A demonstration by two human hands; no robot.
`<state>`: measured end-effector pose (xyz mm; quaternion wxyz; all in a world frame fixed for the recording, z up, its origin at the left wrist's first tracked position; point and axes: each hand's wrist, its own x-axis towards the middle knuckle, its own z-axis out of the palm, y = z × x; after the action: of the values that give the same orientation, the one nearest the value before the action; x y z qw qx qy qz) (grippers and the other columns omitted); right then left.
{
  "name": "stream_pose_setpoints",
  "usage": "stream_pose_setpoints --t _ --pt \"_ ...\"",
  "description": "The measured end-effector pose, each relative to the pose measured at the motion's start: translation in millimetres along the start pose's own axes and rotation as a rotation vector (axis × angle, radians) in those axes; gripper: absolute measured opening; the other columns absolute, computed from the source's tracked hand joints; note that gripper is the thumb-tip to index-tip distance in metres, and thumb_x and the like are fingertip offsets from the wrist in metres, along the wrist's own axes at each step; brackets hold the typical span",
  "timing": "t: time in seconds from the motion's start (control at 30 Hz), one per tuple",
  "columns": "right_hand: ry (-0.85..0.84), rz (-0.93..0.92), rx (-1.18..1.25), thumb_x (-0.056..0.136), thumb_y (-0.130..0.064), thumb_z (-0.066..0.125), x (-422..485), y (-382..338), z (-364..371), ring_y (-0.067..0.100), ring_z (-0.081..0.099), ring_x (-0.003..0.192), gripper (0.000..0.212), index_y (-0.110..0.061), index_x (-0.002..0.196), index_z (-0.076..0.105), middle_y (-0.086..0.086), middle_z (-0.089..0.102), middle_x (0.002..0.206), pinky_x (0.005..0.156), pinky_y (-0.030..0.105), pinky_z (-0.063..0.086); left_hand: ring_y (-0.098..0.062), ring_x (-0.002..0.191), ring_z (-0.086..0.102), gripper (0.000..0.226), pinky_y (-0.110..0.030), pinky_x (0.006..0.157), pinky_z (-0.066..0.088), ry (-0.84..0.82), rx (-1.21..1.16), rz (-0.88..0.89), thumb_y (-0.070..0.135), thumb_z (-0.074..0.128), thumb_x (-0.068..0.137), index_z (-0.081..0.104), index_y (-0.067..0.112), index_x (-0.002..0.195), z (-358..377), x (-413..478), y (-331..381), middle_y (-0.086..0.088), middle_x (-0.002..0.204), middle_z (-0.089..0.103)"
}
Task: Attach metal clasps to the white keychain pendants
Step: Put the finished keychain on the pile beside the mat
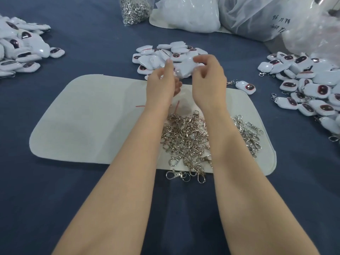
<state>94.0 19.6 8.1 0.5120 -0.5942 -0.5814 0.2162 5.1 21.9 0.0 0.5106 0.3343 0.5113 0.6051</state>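
Note:
Both hands are raised over the far edge of the white mat (82,122). My left hand (161,81) and my right hand (207,80) hold one white pendant (184,69) between them, fingers curled round its two ends. Just behind it lies a heap of white pendants with dark red faces (165,54). A pile of loose metal clasps (185,137) sits on the mat under my forearms. Whether a clasp is in either hand is hidden.
More pendants are heaped at the far left (24,48); pendants with clasps on them are piled at the right (309,85), one lying apart (245,87). A bag of clasps (134,10) and white plastic bags (187,15) stand at the back.

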Motion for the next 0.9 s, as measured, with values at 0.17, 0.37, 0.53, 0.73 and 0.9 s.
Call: stream_pose_setpoints --t 0.17,0.37,0.53,0.73,0.9 --pt "-0.331 0.007 0.304 0.086 0.008 0.041 -8.7 -15.4 -1.7 0.012 0.063 0.086 0.033 -0.014 0.099 0.063 0.006 0.068 0.099 0.087 0.024 0.050 -0.016 0.072 0.065 0.028 -0.025 0.074 0.056 -0.070 -0.197 -0.056 0.038 0.052 0.096 0.063 0.014 0.085 -4.0 0.9 10.0 -0.006 0.086 0.067" --pt "-0.315 0.087 0.348 0.087 0.001 0.051 -8.1 -15.5 5.2 0.000 0.062 0.078 0.019 -0.014 0.090 0.063 0.000 0.071 0.087 0.080 0.014 0.047 -0.009 0.057 0.059 0.022 -0.020 0.068 0.054 0.031 -0.436 -0.121 0.011 0.047 0.096 0.051 0.010 0.074 -8.8 2.7 12.8 0.002 0.054 0.057" --pt "-0.388 0.065 -0.281 0.083 -0.031 0.067 -10.1 -2.6 8.0 0.013 0.056 0.092 0.025 -0.018 0.104 0.066 -0.001 0.062 0.101 0.083 0.025 0.044 -0.010 0.069 0.057 0.033 -0.020 0.062 0.046 0.307 -0.458 -0.104 0.046 0.037 0.099 0.054 0.019 0.090 -27.2 11.8 15.2 0.001 0.088 0.061" --pt "-0.518 -0.006 -0.555 0.084 -0.034 0.065 -18.6 -3.7 26.5 0.028 0.051 0.111 0.008 -0.030 0.090 0.060 0.005 0.057 0.115 0.092 0.038 0.044 -0.005 0.046 0.042 0.021 -0.016 0.043 0.035 0.372 -0.410 -0.134 0.036 0.046 0.096 0.051 0.017 0.085 -29.2 13.0 11.9 0.005 0.068 0.048" --pt "-0.459 -0.029 -0.561 0.090 -0.018 0.057 -13.4 4.3 20.3 0.026 0.053 0.109 0.014 -0.016 0.104 0.056 0.007 0.061 0.112 0.088 0.034 0.043 -0.008 0.055 0.053 0.018 -0.016 0.050 0.047 0.285 -0.481 -0.125 0.022 0.057 0.095 0.053 0.012 0.080 -23.6 9.7 8.4 -0.002 0.076 0.056"
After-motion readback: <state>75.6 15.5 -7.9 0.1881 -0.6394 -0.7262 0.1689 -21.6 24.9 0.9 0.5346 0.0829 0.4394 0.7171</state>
